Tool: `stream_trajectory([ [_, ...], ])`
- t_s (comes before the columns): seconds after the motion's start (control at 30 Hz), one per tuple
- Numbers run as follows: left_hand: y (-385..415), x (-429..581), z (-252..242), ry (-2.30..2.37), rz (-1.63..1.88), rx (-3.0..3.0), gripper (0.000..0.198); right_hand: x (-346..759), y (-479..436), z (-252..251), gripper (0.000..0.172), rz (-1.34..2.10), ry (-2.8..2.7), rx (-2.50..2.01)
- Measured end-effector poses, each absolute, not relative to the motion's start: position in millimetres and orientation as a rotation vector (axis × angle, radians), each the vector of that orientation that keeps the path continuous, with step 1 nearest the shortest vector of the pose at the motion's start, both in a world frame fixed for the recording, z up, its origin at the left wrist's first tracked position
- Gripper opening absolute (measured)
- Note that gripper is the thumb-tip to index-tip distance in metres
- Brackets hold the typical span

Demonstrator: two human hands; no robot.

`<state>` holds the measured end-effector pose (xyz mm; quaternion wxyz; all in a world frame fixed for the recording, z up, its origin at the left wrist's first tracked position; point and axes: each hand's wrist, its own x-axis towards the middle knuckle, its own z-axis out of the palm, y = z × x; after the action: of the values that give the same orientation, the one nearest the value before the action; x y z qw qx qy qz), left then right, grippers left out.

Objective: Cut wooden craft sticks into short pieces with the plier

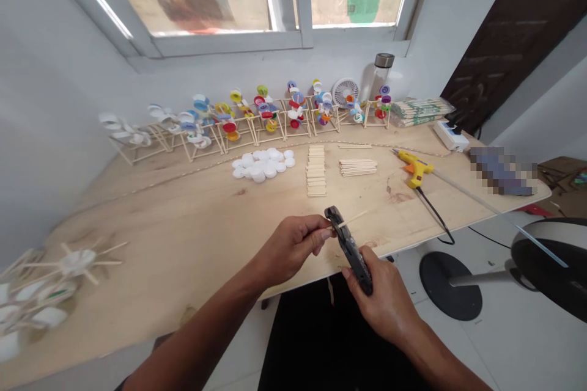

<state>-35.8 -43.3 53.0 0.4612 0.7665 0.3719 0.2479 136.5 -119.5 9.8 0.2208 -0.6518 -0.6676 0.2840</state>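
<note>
Near the table's front edge, my left hand (293, 245) pinches a thin wooden stick (355, 218). The stick passes across the head of a dark cutting tool (349, 249), its free end pointing right. My right hand (383, 293) is wrapped round the tool's handles, its lower end over the table edge. Beyond my hands lie a column of short wooden sticks (316, 172), a bundle of longer sticks (358, 167) and a pile of white bottle caps (262, 165).
A yellow glue gun (416, 168) lies at the right, its cord over the edge. Stick frames with coloured caps (270, 116) line the wall. Stick-and-cap wheels (77, 263) lie at the left. A power strip (452, 135) and a bottle (380, 76) stand at the back right.
</note>
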Motion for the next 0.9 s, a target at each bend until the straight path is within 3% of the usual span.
stream_trajectory([
  [0.23,-57,-24,32,1.196,1.048,2.486,0.018,134,-116,13,0.017,0.822,-1.789,-1.815],
  [0.37,-58,-22,26,1.218,1.064,2.703,0.019,135,-117,16,0.013,0.844,-1.795,-1.818],
  [0.9,-48,-33,61,0.954,0.667,2.017,0.022,140,-122,14,0.013,0.77,-1.855,-1.775],
])
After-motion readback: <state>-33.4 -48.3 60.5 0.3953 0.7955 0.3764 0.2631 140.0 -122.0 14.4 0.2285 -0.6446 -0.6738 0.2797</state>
